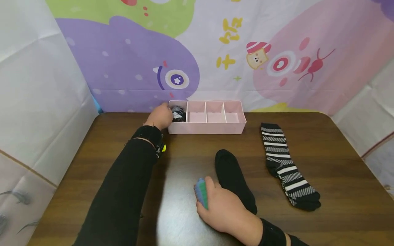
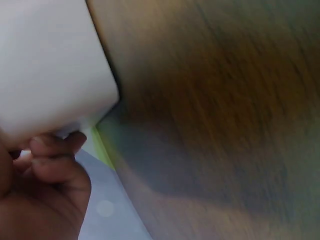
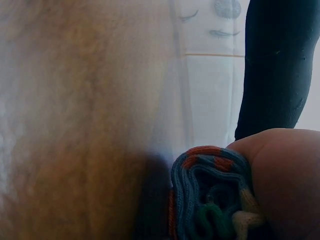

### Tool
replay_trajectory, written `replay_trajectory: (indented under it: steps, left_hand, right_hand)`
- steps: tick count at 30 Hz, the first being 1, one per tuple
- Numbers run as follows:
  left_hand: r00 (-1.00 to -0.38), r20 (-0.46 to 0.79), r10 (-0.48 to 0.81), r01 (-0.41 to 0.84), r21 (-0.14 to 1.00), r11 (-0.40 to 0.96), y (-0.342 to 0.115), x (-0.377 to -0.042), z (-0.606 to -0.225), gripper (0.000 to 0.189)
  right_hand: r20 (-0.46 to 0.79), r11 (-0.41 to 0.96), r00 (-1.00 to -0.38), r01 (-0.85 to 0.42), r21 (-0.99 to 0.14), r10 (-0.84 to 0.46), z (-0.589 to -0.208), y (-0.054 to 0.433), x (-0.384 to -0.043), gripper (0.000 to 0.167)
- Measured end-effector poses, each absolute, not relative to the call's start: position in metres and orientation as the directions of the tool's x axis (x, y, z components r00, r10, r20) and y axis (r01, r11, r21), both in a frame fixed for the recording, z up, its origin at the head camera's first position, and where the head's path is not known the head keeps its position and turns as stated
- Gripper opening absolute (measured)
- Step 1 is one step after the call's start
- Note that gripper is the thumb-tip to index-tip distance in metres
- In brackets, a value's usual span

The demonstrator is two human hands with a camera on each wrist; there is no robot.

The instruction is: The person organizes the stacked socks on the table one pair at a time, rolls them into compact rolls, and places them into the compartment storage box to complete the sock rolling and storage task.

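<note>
My left hand (image 1: 160,117) grips the left end of a pink divided box (image 1: 207,128). In the left wrist view, curled fingers (image 2: 57,162) lie against the wall of the box (image 2: 55,70). A rolled black-and-white argyle sock (image 1: 179,114) fills its leftmost compartment. Above the front of the table, my right hand (image 1: 226,206) holds a rolled colourful sock (image 1: 201,192), blue and green from above. The right wrist view shows that rolled sock (image 3: 210,165) end-on, its layers blue, orange and green. Just beyond the right hand lies a black sock (image 1: 234,176), partly hidden by it.
To the right, black-and-white striped socks (image 1: 287,164) lie flat on the brown wooden table (image 1: 341,171). Three other compartments of the box have bare floors. A cartoon-printed cloth (image 1: 215,51) hangs right behind the box, and pale sheets (image 1: 37,85) flank the table.
</note>
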State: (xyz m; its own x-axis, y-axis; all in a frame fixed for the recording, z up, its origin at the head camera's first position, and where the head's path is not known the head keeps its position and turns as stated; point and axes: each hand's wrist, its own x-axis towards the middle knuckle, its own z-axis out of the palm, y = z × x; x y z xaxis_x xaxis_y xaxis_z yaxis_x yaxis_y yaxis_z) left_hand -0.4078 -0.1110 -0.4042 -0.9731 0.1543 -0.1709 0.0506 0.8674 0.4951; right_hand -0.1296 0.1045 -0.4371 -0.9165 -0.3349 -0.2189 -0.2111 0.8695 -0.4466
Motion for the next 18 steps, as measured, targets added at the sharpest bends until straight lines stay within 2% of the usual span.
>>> replay_trajectory:
  steps: [4, 11, 18]
  left_hand:
    - [-0.969, -0.18, 0.171, 0.061, 0.495, 0.867, -0.112, -0.407, -0.406, 0.051]
    - [-0.984, -0.106, 0.143, 0.07, 0.507, 0.859, -0.107, -0.408, -0.415, 0.05]
    - [-0.984, -0.122, 0.131, 0.05, 0.513, 0.857, -0.107, -0.402, -0.414, 0.05]
  right_hand:
    - [-0.207, 0.868, -0.917, -0.222, -0.444, -0.341, -0.438, 0.104, -0.129, 0.075]
    - [-0.176, 0.868, -0.922, -0.24, -0.435, -0.344, -0.437, 0.107, -0.128, 0.072]
    - [-0.172, 0.858, -0.92, -0.245, -0.452, -0.353, -0.44, 0.107, -0.129, 0.074]
